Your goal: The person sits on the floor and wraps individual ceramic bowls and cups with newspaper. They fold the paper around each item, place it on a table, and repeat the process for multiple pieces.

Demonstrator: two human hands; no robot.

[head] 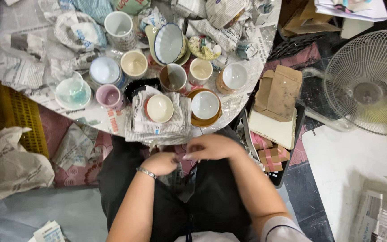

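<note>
Single view, head-worn camera, looking almost straight down over person's own lap. Facing away from body: round table [32, 67] fills upper half of frame, its near edge just above hands, far edge cut by top border. Forearms enter from bottom edge; left hand [160, 162] and right hand [211, 147] meet near centre, close below lens. Floor shows beyond table's right edge, with standing fan [369, 83] at right border. No second view, so no shared area.
</note>
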